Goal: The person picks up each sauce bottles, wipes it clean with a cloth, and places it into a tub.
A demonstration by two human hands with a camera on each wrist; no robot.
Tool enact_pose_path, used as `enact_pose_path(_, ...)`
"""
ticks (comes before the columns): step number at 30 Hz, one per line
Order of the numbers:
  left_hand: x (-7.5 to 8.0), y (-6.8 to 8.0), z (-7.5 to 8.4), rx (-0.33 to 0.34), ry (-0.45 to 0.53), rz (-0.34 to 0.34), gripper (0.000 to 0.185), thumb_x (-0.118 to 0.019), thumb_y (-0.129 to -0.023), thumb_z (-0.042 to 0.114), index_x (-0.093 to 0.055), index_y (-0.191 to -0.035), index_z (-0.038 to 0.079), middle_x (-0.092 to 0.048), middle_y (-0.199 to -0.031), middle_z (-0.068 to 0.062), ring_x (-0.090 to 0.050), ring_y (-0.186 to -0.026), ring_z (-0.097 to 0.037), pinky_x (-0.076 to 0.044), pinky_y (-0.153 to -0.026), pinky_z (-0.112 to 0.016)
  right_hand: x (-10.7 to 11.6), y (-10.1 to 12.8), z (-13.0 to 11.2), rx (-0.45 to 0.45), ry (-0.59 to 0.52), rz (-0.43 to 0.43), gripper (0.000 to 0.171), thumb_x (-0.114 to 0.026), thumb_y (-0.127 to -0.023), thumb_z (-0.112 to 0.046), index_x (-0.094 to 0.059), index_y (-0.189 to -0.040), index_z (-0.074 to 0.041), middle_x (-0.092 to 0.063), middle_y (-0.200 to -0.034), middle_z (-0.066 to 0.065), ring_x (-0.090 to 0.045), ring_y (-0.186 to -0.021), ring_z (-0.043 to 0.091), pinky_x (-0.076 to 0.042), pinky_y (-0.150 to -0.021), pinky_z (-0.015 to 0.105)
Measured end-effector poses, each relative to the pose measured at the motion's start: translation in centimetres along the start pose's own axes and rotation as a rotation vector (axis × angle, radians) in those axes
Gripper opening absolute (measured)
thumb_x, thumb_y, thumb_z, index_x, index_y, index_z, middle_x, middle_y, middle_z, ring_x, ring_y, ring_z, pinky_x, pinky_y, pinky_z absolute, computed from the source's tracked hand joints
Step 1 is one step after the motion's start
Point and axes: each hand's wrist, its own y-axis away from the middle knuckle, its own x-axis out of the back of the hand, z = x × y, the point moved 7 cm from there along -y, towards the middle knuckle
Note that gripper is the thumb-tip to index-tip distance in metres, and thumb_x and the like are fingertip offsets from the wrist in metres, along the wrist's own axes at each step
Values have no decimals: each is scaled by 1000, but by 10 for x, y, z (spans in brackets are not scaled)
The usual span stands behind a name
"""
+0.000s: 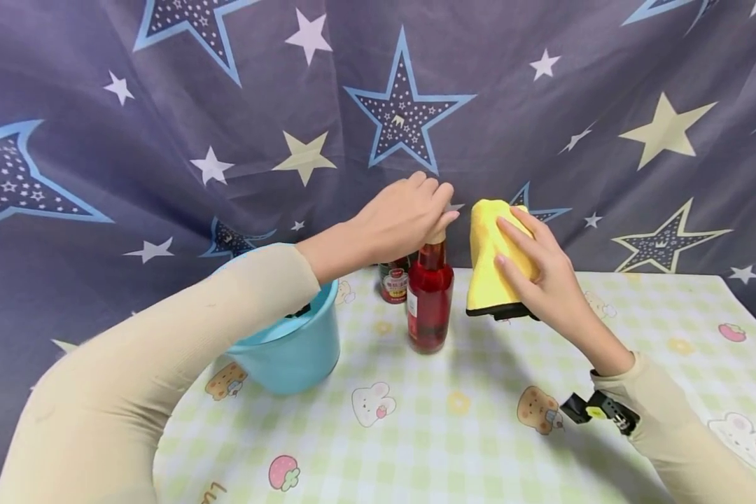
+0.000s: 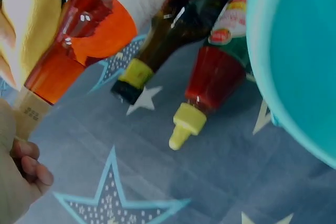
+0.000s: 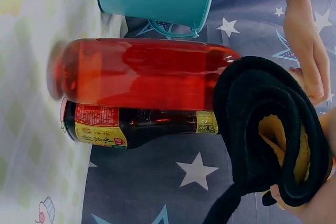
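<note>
A glass bottle of red liquid (image 1: 430, 301) stands upright near the back of the table. My left hand (image 1: 409, 213) grips the top of its neck from above, with the fingers curled round the pale cap (image 2: 30, 111). Just right of the bottle, my right hand (image 1: 551, 280) holds a folded yellow cloth (image 1: 494, 259) above the table, thumb and fingers bent over it. Black edging (image 3: 247, 93) runs round the cloth, and its rolled end shows in the right wrist view. The cloth and the bottle's body appear apart in the head view.
Behind the red bottle stand a dark sauce bottle (image 3: 157, 124) and a squeeze bottle with a yellow nozzle (image 2: 212, 80). A light-blue bucket (image 1: 296, 357) is left of them, partly under my left forearm. A star-patterned curtain (image 1: 504, 63) hangs behind the checked tablecloth (image 1: 428, 448).
</note>
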Motion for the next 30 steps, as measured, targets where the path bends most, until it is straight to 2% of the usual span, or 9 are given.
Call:
enact_pose_path(5, 27, 4, -18, -13, 72, 53, 32, -38, -111, 29, -55, -108, 2, -58, -92, -12, -51, -87, -29, -45, -80, -38, 0, -1, 0, -10, -18, 8, 54, -69, -91, 2, -58, -143, -5, -44, -157, 16, -36, -149, 34, -28, -113, 13)
enact_pose_path(9, 60, 3, -38, 16, 137, 63, 34, -37, -111, 29, -55, -112, 0, -57, -98, -13, -48, -92, -29, -40, -85, -39, 5, -3, 1, -17, -32, 24, 54, -69, -90, 5, -59, -142, -4, -45, -156, 16, -37, -149, 33, -28, -114, 13)
enact_pose_path(12, 87, 5, -53, 39, 137, 78, 38, -34, -111, 30, -54, -116, -2, -56, -102, -15, -45, -95, -30, -37, -87, -40, 11, -5, 1, -19, -40, 40, 55, -69, -89, 7, -59, -142, -4, -46, -156, 15, -37, -149, 32, -29, -113, 11)
enact_pose_path(16, 115, 18, -75, 60, 119, 118, 40, -34, -111, 29, -51, -121, -5, -56, -107, -20, -44, -98, -34, -36, -88, -44, 19, -8, 2, -25, -41, 55, 57, -69, -88, 9, -59, -142, -5, -46, -156, 12, -37, -150, 28, -31, -111, 10)
enact_pose_path(22, 144, 39, -103, 89, 92, 172, 40, -34, -111, 26, -50, -124, -8, -54, -113, -27, -46, -105, -39, -36, -97, -51, 23, -7, 7, -56, -37, 55, 59, -71, -87, 9, -60, -142, -8, -46, -157, 12, -37, -150, 27, -31, -109, 7)
enact_pose_path(24, 152, 46, -111, 139, 72, 172, 42, -33, -111, 27, -49, -127, -8, -53, -113, -27, -48, -105, -40, -38, -97, -52, 21, -6, 8, -67, -47, 50, 59, -71, -87, 9, -60, -142, -8, -46, -157, 12, -37, -150, 27, -31, -108, 6)
enact_pose_path(27, 162, 59, -128, 283, 50, 136, 46, -29, -112, 29, -47, -135, -6, -50, -117, -27, -48, -106, -41, -40, -101, -54, 16, -5, 9, -70, -59, 41, 59, -71, -87, 9, -60, -142, -8, -45, -157, 13, -36, -151, 28, -31, -109, 7)
enact_pose_path(30, 168, 71, -143, 425, 32, 75, 50, -25, -111, 32, -41, -145, -1, -47, -125, -29, -48, -114, -44, -37, -111, -57, 12, -7, 8, -65, -64, 34, 58, -70, -88, 8, -60, -142, -8, -45, -157, 12, -35, -151, 28, -30, -111, 8)
